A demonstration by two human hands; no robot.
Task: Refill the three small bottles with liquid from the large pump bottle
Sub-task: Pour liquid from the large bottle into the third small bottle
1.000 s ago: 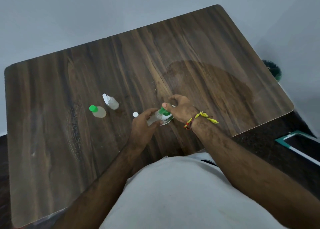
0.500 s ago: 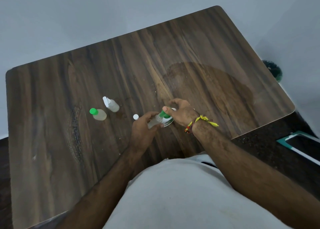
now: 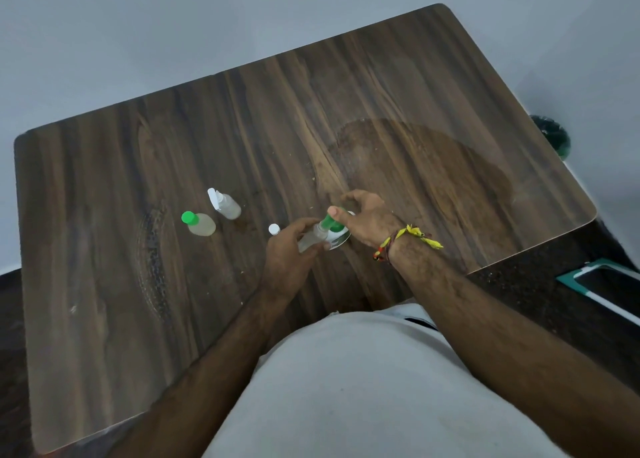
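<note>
On the tabletop (image 3: 415,111), centre — our left hand (image 3: 287,249) wraps its grip round a small clear bottle (image 3: 311,239), tilted against the pump bottle (image 3: 337,237); our right hand (image 3: 367,220) curls over the green pump head (image 3: 330,220). Leftward, well apart: green-capped bottle (image 3: 198,223), white-capped bottle (image 3: 224,204), loose white cap (image 3: 274,229).

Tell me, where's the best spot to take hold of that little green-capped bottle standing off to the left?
Probably round its clear body, just under the cap. The green-capped bottle stands upright on the table, so come down from above or from its open left side. The white-topped bottle stands close on its far right, leaving less room there. The smooth cap is narrower, likely a slippier hold.
</note>
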